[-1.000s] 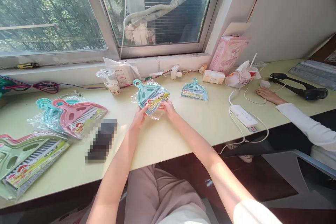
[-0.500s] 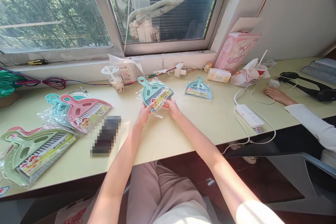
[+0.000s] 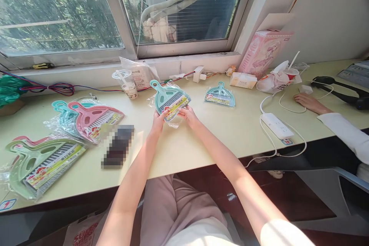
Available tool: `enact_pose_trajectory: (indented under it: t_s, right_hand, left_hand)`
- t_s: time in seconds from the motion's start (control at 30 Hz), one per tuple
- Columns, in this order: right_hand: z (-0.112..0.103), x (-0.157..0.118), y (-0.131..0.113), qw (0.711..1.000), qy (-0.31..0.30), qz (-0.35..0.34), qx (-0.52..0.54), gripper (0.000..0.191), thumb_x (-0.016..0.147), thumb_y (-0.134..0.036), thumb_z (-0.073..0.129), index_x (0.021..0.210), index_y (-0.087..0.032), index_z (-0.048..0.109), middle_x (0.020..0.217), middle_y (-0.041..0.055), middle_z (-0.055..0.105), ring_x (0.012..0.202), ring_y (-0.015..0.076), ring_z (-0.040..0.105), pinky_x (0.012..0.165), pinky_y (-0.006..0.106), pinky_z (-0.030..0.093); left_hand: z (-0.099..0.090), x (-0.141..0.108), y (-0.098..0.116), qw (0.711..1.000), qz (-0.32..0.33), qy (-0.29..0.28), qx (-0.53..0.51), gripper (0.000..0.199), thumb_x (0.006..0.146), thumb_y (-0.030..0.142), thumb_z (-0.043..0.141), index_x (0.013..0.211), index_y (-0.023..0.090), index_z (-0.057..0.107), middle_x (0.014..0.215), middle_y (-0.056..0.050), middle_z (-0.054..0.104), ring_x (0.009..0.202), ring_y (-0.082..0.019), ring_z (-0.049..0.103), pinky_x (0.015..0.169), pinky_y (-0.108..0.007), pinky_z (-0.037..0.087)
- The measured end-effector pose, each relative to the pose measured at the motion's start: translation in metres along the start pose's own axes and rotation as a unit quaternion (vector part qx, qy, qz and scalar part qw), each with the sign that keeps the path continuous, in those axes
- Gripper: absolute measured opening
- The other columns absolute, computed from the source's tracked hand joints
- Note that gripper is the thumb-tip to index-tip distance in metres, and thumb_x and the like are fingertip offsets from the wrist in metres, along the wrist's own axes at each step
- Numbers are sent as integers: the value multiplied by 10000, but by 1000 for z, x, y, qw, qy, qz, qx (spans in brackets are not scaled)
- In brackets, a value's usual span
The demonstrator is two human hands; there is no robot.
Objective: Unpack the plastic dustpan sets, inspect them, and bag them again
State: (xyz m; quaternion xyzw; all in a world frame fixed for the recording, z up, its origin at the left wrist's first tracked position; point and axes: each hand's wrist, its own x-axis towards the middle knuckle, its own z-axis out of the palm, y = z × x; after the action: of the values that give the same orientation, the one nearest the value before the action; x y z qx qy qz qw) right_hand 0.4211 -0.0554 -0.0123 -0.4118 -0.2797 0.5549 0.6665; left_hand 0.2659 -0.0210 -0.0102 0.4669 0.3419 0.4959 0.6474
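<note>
Between my two hands, above the table, is a teal dustpan and brush set [image 3: 170, 98] in clear plastic wrap, its handle tilted up and to the left. My left hand [image 3: 159, 120] grips its lower left edge, and my right hand [image 3: 188, 114] pinches the lower right side. A similar blue-green set [image 3: 220, 95] lies farther back on the right. Off to the left, a pink set [image 3: 96, 118] overlaps a teal one [image 3: 61, 112]. Nearer the front left, a green set [image 3: 43, 165] rests over another pink one.
A blurred dark rectangular object [image 3: 118, 147] lies left of my arms on the table [image 3: 178, 153]. Toward the window stand a drink cup [image 3: 128, 84] and a tissue pack [image 3: 243, 80]. At right are a power strip [image 3: 277, 125] with cables and another person's hand [image 3: 309, 103].
The view has shifted slightly. The teal set in my hands has turned a little, its label now facing more toward me. Both hands keep their hold.
</note>
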Motion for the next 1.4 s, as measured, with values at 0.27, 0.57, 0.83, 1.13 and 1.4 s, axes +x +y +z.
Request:
enact_pose_trajectory:
  t_s: [0.27, 0.57, 0.83, 1.13, 1.4]
  right_hand:
    - [0, 0, 2, 1000, 6, -8, 4, 297, 693, -119, 710, 942, -201, 570, 939, 21, 724, 926, 192, 708, 956, 374, 548]
    - [-2, -1, 1, 998, 23, -54, 17, 316, 674, -127, 719, 947, -194, 574, 894, 21, 726, 885, 197, 709, 905, 369, 573]
    - [-6, 4, -1, 999, 27, -27, -7, 331, 652, -138, 746, 919, -201, 560, 947, 29, 734, 874, 204, 722, 904, 394, 576]
    - [-8, 3, -7, 1000, 7, -1, -25, 273, 685, -135, 728, 890, -204, 561, 941, 28, 743, 843, 185, 724, 899, 377, 576]
    - [-18, 13, -21, 994, 81, -6, -69, 130, 877, -276, 544, 829, -179, 617, 756, 41, 730, 705, 184, 719, 806, 382, 610]
  left_hand:
    - [3, -3, 6, 1000, -12, 1, 7, 552, 668, 350, 758, 1146, 190, 532, 1116, -85, 662, 966, -239, 663, 714, -319, 565]
    - [9, -11, 6, 996, -54, -72, -16, 591, 736, 332, 730, 1259, 194, 493, 1330, -122, 569, 1125, -289, 614, 751, -391, 610]
    - [6, -8, 1, 996, -54, -60, 26, 564, 723, 308, 740, 1222, 179, 512, 1288, -131, 602, 1082, -306, 638, 750, -422, 613]
    - [9, -13, 5, 995, -28, -84, 45, 605, 709, 374, 762, 1217, 177, 499, 1207, -139, 645, 865, -267, 712, 736, -426, 610]
    - [5, -9, 5, 995, -29, -85, 41, 690, 687, 383, 770, 1259, 182, 440, 1205, -148, 650, 794, -271, 725, 678, -415, 616]
